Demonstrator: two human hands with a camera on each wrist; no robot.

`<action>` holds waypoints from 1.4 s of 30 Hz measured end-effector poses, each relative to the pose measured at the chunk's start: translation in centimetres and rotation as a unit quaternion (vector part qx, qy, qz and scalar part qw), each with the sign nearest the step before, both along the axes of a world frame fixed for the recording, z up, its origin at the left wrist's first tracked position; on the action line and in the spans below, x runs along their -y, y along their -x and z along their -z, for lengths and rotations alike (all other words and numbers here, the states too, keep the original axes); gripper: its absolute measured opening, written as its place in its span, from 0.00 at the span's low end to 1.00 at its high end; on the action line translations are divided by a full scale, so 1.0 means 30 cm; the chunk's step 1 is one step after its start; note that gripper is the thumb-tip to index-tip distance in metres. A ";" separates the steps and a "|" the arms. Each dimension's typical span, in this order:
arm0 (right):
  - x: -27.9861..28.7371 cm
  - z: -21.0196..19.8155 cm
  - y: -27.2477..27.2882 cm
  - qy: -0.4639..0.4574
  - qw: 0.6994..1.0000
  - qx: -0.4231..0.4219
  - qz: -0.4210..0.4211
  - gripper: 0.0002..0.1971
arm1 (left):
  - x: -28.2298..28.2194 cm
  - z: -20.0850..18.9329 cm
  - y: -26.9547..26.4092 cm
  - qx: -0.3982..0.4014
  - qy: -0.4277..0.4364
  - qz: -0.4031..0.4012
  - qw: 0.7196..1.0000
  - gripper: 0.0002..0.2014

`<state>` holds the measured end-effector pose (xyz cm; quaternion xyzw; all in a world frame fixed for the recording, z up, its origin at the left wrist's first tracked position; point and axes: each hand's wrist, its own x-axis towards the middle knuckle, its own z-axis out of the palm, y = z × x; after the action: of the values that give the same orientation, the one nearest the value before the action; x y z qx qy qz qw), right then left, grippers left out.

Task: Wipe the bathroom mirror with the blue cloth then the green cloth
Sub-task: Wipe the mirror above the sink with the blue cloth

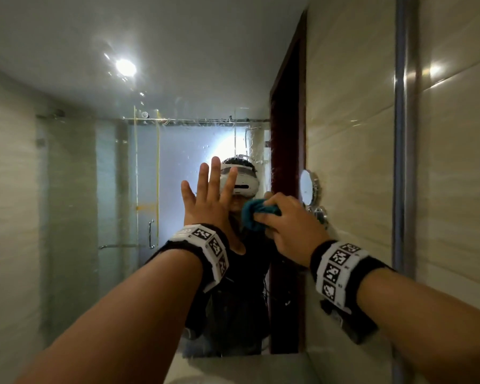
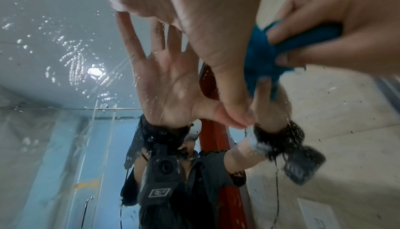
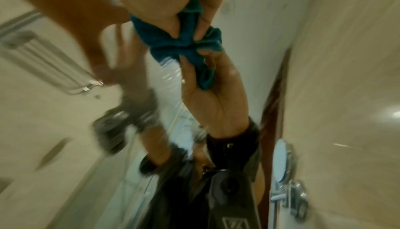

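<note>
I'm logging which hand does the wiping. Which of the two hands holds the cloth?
The right hand grips the bunched blue cloth against the mirror. The left hand holds nothing; its fingers are spread straight.

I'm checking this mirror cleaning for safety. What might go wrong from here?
The left hand lies flat, fingers spread, on the wet mirror, so it may slip or leave prints. The right hand grips the blue cloth bunched small, so its strokes may leave streaks. The round mirror just right of it could get knocked.
</note>
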<state>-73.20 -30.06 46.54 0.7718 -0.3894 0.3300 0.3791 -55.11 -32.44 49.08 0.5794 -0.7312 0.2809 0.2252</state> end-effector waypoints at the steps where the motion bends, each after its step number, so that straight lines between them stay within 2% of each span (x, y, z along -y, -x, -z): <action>1: -0.002 -0.056 0.022 0.018 0.999 0.044 0.004 0.16 | 0.003 -0.001 -0.002 0.000 -0.004 0.003 1.000 0.78; 3: -0.015 -0.187 0.088 0.050 0.978 0.203 0.016 0.13 | 0.009 -0.002 -0.008 0.000 -0.009 0.011 1.000 0.78; 5: -0.024 -0.289 0.151 0.063 0.929 0.365 0.004 0.10 | 0.011 -0.002 -0.010 -0.001 -0.012 0.012 1.000 0.78; 7: -0.018 -0.312 0.179 0.081 0.899 0.431 0.007 0.08 | 0.013 -0.002 -0.008 -0.001 -0.012 0.013 1.000 0.78; 8: -0.017 -0.295 0.171 0.079 0.902 0.424 0.014 0.07 | 0.013 -0.002 -0.007 -0.002 -0.011 0.014 1.000 0.78; 10: -0.014 -0.213 0.138 0.076 0.928 0.364 0.033 0.03 | 0.015 -0.001 -0.005 -0.004 -0.006 0.013 1.000 0.79; 12: -0.023 -0.110 0.111 0.097 0.961 0.250 0.062 0.09 | 0.015 0.000 -0.004 -0.005 -0.003 0.012 1.000 0.79; 14: -0.029 -0.020 0.113 0.070 0.986 0.140 0.061 0.15 | 0.013 0.000 -0.002 -0.008 0.000 0.012 1.000 0.79; 16: -0.039 0.042 0.122 0.025 0.995 0.079 0.050 0.20 | 0.008 0.002 0.002 -0.011 0.002 0.010 1.000 0.79; 19: -0.049 0.049 0.150 -0.006 0.998 0.042 0.049 0.22 | 0.006 0.003 0.002 -0.013 -0.001 0.010 1.000 0.80; 21: -0.048 0.012 0.175 0.012 0.997 0.059 0.052 0.19 | 0.005 0.002 0.001 -0.014 -0.005 0.016 1.000 0.79; 23: -0.051 -0.046 0.204 0.040 0.983 0.170 0.055 0.16 | 0.007 0.002 0.002 -0.015 -0.011 0.021 1.000 0.79; 25: -0.057 -0.107 0.232 0.063 0.947 0.310 0.060 0.16 | 0.013 0.001 0.000 -0.014 -0.012 0.021 1.000 0.80; 27: -0.056 -0.133 0.245 0.077 0.921 0.378 0.063 0.15 | 0.020 0.001 -0.003 -0.013 -0.014 0.022 1.000 0.80; 29: -0.053 -0.113 0.233 0.078 0.924 0.366 0.074 0.15 | 0.025 0.001 -0.003 -0.015 -0.013 0.024 1.000 0.80; 32: -0.041 -0.030 0.223 0.074 0.951 0.278 0.113 0.18 | 0.026 0.001 -0.001 -0.018 -0.005 0.024 1.000 0.80; 36: -0.048 0.000 0.258 0.050 0.966 0.230 0.106 0.17 | 0.023 0.002 -0.002 -0.018 -0.003 0.027 0.999 0.80; 37: -0.049 -0.018 0.274 0.049 0.964 0.240 0.101 0.16 | 0.023 0.002 -0.002 -0.018 -0.002 0.028 0.999 0.80; 39: -0.061 -0.080 0.318 0.053 0.934 0.345 0.074 0.13 | 0.023 0.002 -0.002 -0.018 -0.004 0.029 0.999 0.80; 40: -0.067 -0.110 0.340 0.063 0.917 0.386 0.082 0.14 | 0.023 0.004 -0.002 -0.017 -0.005 0.030 0.999 0.80; 42: -0.076 -0.142 0.366 0.089 0.902 0.403 0.130 0.16 | 0.025 0.004 -0.004 -0.016 -0.003 0.030 0.999 0.80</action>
<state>-84.18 -27.77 50.81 0.4786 -0.5747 0.5941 0.2961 -55.00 -33.20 48.95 0.5622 -0.7457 0.2619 0.2437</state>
